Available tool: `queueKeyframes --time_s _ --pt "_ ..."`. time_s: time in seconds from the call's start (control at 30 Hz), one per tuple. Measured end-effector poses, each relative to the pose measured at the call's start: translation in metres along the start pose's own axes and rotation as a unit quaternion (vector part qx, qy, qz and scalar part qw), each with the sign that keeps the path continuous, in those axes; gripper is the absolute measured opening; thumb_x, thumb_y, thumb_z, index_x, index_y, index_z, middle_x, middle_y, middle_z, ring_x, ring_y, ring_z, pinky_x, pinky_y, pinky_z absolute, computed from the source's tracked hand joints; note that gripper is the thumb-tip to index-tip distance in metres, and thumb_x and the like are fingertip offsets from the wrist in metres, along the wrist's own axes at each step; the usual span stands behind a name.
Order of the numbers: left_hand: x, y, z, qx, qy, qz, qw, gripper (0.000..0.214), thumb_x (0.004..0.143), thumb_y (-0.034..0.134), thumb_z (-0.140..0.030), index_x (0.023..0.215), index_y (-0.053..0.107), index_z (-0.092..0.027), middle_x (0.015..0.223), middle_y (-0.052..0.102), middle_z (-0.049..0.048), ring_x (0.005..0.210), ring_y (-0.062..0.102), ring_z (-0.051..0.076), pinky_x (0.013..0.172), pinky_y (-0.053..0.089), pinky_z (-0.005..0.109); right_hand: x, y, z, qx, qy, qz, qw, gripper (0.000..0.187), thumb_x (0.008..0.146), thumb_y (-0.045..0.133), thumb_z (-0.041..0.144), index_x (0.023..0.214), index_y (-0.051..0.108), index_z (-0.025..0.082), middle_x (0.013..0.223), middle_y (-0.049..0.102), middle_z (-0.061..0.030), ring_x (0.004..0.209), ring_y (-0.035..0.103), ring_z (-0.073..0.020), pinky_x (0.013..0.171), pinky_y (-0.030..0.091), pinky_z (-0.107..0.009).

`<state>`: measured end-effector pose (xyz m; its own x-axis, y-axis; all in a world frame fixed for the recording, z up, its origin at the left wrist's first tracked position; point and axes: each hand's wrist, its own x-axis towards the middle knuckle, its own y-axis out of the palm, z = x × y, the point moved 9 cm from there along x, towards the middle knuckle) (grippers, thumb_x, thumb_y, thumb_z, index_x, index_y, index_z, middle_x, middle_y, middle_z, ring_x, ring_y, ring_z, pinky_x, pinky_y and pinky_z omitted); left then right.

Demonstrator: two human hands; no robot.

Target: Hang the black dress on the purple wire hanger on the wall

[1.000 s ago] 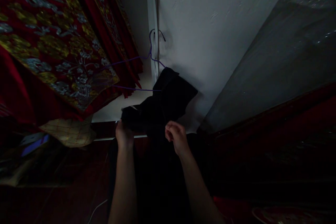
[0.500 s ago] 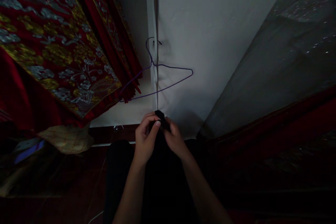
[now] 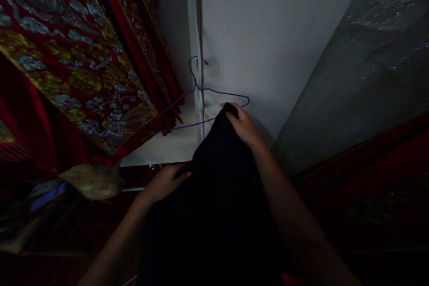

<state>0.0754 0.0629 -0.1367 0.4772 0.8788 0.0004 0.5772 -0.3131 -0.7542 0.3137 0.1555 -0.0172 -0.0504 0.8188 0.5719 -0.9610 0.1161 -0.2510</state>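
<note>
A black piece of cloth (image 3: pixel 221 161), dark enough to hide its shape and folds, is stretched between my hands. My right hand (image 3: pixel 241 123) grips its upper corner, closed with the thumb on the near side, in front of the right end of a hanger. My left hand (image 3: pixel 169 182) is lower and to the left, closed on the cloth's other edge. The thin purple wire hanger (image 3: pixel 177 98) hangs by its hook on a pale upright strip. Cloth and right hand cover part of its bottom bar.
Red cloth with gold and silver embroidery (image 3: pixel 87 67) hangs at the left, overlapping the hanger's left end. A white wall (image 3: pixel 268 31) stands behind. Clear plastic sheeting (image 3: pixel 362 76) covers something at the right. A checked cloth (image 3: pixel 94 181) lies low on the left.
My hands, together at the bunched black cloth before, have moved apart. The right went up and right to the hanger, the left down and left, spreading the cloth between them.
</note>
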Motion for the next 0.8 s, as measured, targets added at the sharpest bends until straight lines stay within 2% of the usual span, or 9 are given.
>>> queueKeyframes --time_s 0.07,0.17,0.27,0.33,0.4,0.5,0.6,0.67,0.8 --pt "-0.002 -0.028 0.004 0.084 -0.017 -0.031 0.996 0.032 0.097 0.046 -0.042 0.101 0.070 -0.021 0.099 0.076 0.0089 0.091 0.070 0.027 0.081 0.049 0.034 0.009 0.016 -0.027 -0.022 0.043 0.048 0.998 0.034 0.088 0.052 0.044 0.105 0.070 0.021 0.109 0.072 -0.0094 0.111 0.062 -0.0269 0.099 0.046 -0.041" --pt "-0.006 -0.049 0.026 0.161 -0.057 0.014 0.985 0.026 0.094 0.045 -0.032 0.092 0.069 -0.021 0.092 0.075 0.0091 0.086 0.069 0.025 0.076 0.047 0.032 0.010 0.033 -0.058 -0.058 0.080 0.132 0.986 0.036 0.086 0.054 0.051 0.090 0.070 0.019 0.090 0.073 -0.0091 0.089 0.066 -0.0266 0.084 0.051 -0.040" --pt "-0.008 -0.068 0.056 0.170 -0.096 0.041 0.980 0.027 0.091 0.046 -0.035 0.083 0.067 -0.021 0.086 0.074 0.0078 0.081 0.069 0.024 0.071 0.047 0.031 0.006 0.021 -0.059 -0.078 0.054 0.146 0.985 0.041 0.084 0.054 0.057 0.078 0.066 0.018 0.077 0.068 -0.0056 0.073 0.062 -0.0225 0.069 0.049 -0.034" --pt "-0.004 -0.088 0.064 0.169 -0.102 0.006 0.980 0.032 0.091 0.044 -0.040 0.075 0.064 -0.021 0.077 0.071 0.0067 0.074 0.066 0.023 0.068 0.046 0.031 0.001 0.012 -0.048 -0.085 0.029 0.158 0.983 0.043 0.085 0.055 0.059 0.075 0.065 0.018 0.074 0.065 -0.0041 0.070 0.059 -0.0204 0.064 0.045 -0.031" --pt "0.005 -0.113 0.054 0.177 -0.066 -0.065 0.980 0.033 0.089 0.043 -0.043 0.072 0.061 -0.021 0.077 0.069 0.0070 0.074 0.064 0.023 0.070 0.047 0.033 -0.004 0.006 -0.037 -0.088 0.019 0.168 0.982 0.044 0.086 0.054 0.060 0.074 0.063 0.018 0.072 0.063 -0.0034 0.068 0.057 -0.0187 0.061 0.043 -0.029" --pt "0.019 -0.142 0.019 0.187 0.010 -0.160 0.969 0.030 0.088 0.043 -0.042 0.074 0.059 -0.020 0.080 0.066 0.0071 0.077 0.062 0.023 0.074 0.047 0.034 -0.009 0.007 -0.026 -0.082 0.031 0.178 0.980 0.047 0.087 0.054 0.061 0.072 0.061 0.017 0.068 0.060 -0.0024 0.063 0.053 -0.0163 0.058 0.041 -0.027" --pt "0.036 -0.152 0.001 0.182 0.030 -0.192 0.964 0.028 0.087 0.043 -0.040 0.074 0.058 -0.020 0.074 0.064 0.0046 0.071 0.060 0.020 0.069 0.045 0.032 -0.014 0.012 -0.022 -0.070 0.039 0.182 0.980 0.047 0.087 0.054 0.061 0.072 0.061 0.017 0.068 0.059 -0.0018 0.062 0.051 -0.0155 0.058 0.040 -0.028" --pt "0.047 -0.151 0.006 0.169 0.014 -0.187 0.968 0.028 0.085 0.045 -0.040 0.070 0.057 -0.020 0.069 0.063 0.0035 0.066 0.058 0.019 0.065 0.044 0.031 -0.016 0.013 -0.017 -0.072 0.027 0.176 0.981 0.044 0.088 0.053 0.059 0.074 0.061 0.017 0.070 0.060 -0.0022 0.065 0.053 -0.0163 0.060 0.041 -0.028" --pt "0.063 -0.129 0.046 0.100 -0.067 -0.057 0.991 0.032 0.077 0.056 -0.044 0.055 0.056 -0.020 0.056 0.058 0.0020 0.055 0.052 0.017 0.057 0.042 0.029 -0.017 0.005 -0.009 -0.102 -0.002 0.149 0.984 0.039 0.090 0.054 0.053 0.073 0.061 0.019 0.072 0.061 -0.0019 0.068 0.053 -0.0166 0.063 0.039 -0.028"
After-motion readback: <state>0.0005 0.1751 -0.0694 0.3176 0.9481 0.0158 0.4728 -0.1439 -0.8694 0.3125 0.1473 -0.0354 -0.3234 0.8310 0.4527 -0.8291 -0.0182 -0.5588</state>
